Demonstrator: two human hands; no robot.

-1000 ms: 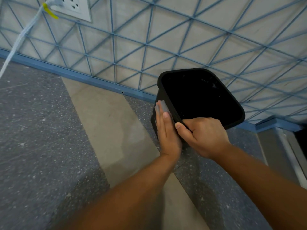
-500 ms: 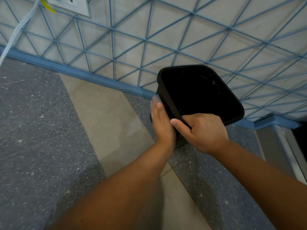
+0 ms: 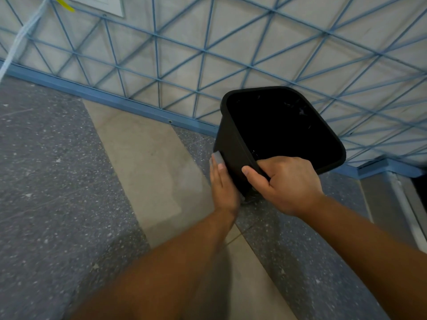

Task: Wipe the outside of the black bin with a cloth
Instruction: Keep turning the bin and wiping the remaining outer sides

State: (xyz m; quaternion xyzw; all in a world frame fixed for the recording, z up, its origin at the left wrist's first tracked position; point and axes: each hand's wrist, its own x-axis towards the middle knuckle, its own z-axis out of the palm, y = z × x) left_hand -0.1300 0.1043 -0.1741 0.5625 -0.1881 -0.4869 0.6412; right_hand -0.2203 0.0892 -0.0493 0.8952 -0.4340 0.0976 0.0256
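Observation:
A black bin (image 3: 231, 144) stands tilted on the floor near the wall, its dark opening facing up toward me. My right hand (image 3: 286, 183) grips the near rim, thumb outside and fingers curled over the edge. My left hand (image 3: 223, 185) lies flat with straight fingers against the bin's left outer wall. It presses a grey cloth (image 3: 217, 157) there; only a small end of the cloth shows past the fingertips, the remainder is hidden under the palm.
A white wall with a blue triangle pattern (image 3: 208, 51) and a blue baseboard (image 3: 111, 98) runs behind the bin. A wall socket (image 3: 101, 5) with a white cable (image 3: 20, 40) sits at the top left. A metal frame (image 3: 402, 204) stands at the right.
My left hand with the cloth has slid down the bin's left wall, toward me. The right hand keeps its grip on the rim.

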